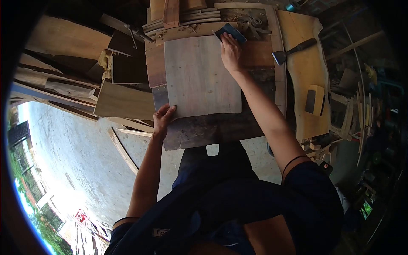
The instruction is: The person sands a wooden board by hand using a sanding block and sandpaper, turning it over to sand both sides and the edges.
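A pale, nearly square wooden board (pixel 203 76) lies flat on the dark workbench (pixel 204 129). My left hand (pixel 163 118) grips the board's lower left corner, thumb on top. At the board's upper right corner, my right hand (pixel 231 52) holds a dark blue flat sheet or pad (pixel 230 33) under its fingers. The pad reaches past the board's far edge; its underside is hidden. To the right, a scraper (pixel 293 51) with a black handle rests across the bench's side rail and a yellowish plank (pixel 304 80).
Wood strips (pixel 182 23), shavings and a metal clamp (pixel 256 27) lie at the bench's far side. Planks (pixel 125 102) are stacked on the left. A wooden block with a dark face (pixel 315 100) sits on the yellowish plank. Scrap wood lies at right.
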### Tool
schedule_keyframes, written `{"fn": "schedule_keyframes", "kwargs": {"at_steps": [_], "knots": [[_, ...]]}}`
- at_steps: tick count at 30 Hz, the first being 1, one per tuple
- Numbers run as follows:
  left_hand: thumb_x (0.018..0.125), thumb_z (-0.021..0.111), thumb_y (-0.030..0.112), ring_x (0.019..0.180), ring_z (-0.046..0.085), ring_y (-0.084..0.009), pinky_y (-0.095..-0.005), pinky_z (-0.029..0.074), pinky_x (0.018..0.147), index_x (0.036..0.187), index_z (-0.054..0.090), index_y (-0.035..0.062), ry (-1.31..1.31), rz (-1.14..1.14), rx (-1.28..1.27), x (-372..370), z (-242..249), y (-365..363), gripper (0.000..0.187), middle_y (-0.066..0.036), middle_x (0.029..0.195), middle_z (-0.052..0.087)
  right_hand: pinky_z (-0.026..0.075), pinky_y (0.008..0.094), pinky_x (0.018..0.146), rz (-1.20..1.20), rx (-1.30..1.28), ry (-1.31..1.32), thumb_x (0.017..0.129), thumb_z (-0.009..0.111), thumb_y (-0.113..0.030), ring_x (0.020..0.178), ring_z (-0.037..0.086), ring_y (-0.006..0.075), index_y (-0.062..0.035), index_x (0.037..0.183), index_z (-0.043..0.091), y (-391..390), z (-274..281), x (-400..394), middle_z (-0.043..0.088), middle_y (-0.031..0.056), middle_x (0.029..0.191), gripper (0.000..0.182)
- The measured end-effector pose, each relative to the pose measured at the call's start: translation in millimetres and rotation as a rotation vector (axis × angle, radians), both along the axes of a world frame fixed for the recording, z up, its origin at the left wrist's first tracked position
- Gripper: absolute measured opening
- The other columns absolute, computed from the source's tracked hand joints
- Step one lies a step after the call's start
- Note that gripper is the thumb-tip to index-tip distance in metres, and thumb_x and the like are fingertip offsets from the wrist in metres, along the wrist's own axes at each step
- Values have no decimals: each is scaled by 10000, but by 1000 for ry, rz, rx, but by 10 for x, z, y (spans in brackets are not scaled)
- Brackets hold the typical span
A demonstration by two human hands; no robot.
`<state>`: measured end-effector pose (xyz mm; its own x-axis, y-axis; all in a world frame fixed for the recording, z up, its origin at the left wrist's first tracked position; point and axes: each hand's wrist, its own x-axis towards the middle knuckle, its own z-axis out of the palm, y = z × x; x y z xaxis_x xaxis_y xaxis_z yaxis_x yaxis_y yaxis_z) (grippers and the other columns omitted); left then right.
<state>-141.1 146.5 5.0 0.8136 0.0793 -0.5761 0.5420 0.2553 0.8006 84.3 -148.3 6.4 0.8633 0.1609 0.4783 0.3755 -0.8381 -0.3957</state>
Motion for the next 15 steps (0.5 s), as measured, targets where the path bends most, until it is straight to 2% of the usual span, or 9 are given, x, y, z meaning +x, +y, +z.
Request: {"fn": "schedule_keyframes", "kwargs": {"at_steps": [2, 5, 8, 10, 15], "knots": [[916, 769, 185, 909, 684, -102, -281, 557, 838, 1161, 714, 18, -12, 16, -14, -3, -24, -17, 302, -43, 1023, 752, 425, 437, 1107, 3, 31, 35, 993, 552, -93, 1309, 544, 350, 14, 1279, 623, 36, 95, -277, 608, 183, 1376, 314], [930, 756, 205, 904, 679, -104, -280, 557, 837, 1123, 723, 34, -33, 11, 3, -18, -103, 3, 259, -25, 1006, 737, 406, 453, 1143, 176, 5, 174, 921, 626, -31, 1367, 508, 317, -14, 1341, 601, 47, 130, -1418, 572, 137, 1439, 422], [924, 764, 212, 897, 677, -102, -279, 559, 826, 1118, 727, 41, -63, 13, 31, -21, -108, 5, 262, -21, 992, 736, 423, 428, 1139, 257, -44, 262, 925, 601, -19, 1356, 532, 277, -33, 1344, 617, 137, 173, -2157, 570, 101, 1455, 419], [923, 765, 216, 897, 677, -103, -281, 559, 824, 1119, 727, 43, -35, 3, 25, 5, -104, 18, 264, -21, 991, 735, 427, 422, 1137, 324, -88, 210, 930, 590, -30, 1356, 531, 281, -35, 1332, 624, 138, 94, -1908, 576, 101, 1450, 404], [903, 783, 176, 907, 672, -101, -271, 534, 852, 1153, 720, 3, 22, 24, 28, 27, 77, -32, 310, -43, 1022, 747, 405, 445, 1139, 206, -5, 59, 970, 516, -66, 1339, 533, 303, -9, 1303, 618, 639, 13, -278, 594, 143, 1413, 353]]}}
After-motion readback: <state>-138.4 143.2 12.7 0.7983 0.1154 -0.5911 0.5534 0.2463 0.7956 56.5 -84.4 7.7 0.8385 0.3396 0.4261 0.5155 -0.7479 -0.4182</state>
